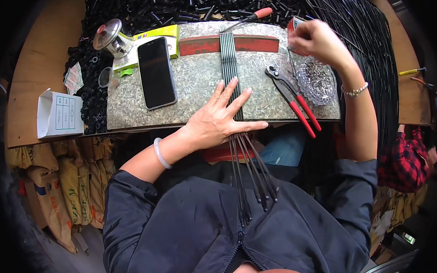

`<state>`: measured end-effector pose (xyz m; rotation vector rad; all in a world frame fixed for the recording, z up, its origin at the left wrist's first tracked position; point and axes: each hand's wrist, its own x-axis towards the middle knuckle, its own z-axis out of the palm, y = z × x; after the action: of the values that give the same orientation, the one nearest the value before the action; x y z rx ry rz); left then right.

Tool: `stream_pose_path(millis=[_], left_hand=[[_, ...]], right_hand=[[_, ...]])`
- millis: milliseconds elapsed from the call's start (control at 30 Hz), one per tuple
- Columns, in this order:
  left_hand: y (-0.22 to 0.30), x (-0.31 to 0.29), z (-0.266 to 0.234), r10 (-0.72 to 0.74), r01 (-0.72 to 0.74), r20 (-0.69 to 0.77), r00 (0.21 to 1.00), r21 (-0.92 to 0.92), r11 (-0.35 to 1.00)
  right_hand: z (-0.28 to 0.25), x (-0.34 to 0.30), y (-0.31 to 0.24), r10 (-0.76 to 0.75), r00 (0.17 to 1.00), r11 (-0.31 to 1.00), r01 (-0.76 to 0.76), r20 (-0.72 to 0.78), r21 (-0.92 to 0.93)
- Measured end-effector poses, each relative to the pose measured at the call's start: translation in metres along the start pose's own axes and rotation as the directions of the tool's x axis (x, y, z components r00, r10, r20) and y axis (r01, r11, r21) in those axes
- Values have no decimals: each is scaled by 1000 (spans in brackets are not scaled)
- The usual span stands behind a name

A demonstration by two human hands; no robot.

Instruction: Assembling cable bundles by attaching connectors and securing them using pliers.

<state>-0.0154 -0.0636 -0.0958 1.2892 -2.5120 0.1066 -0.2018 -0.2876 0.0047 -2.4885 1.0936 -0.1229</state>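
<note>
A row of thin black rods [228, 54] lies side by side across a speckled stone slab, the near ends fanning out over my lap. My left hand [217, 112] rests flat on the rods with its fingers spread. A red metal bar [258, 43] stands crosswise near their far ends. Over the slab's right side is my right hand [316, 42], its fingers curled in a pinch; whatever they hold is too small to tell. Beside it are a small red box [296, 24], partly hidden, and a glass bowl [317, 80] of small metal pieces. Red-handled pincers [294, 100] lie left of the bowl.
A phone [156, 73] lies on the slab's left, by a yellow-green box [169, 32] and a lidded metal jar [115, 38]. A screwdriver [257, 15] lies behind the bar. Black tubes [175, 5] and long rods [364, 49] cover the bench. Another person [404, 161] is at right.
</note>
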Motion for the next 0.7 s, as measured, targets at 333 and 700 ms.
stream_pose_path(millis=[333, 700], left_hand=[[3, 2, 1, -16, 16, -7, 1000, -48, 999], [3, 1, 1, -10, 9, -31, 999, -48, 999]], right_hand=[[60, -10, 2, -221, 974, 652, 189, 54, -734], [62, -6, 17, -454, 891, 602, 311, 5, -735]])
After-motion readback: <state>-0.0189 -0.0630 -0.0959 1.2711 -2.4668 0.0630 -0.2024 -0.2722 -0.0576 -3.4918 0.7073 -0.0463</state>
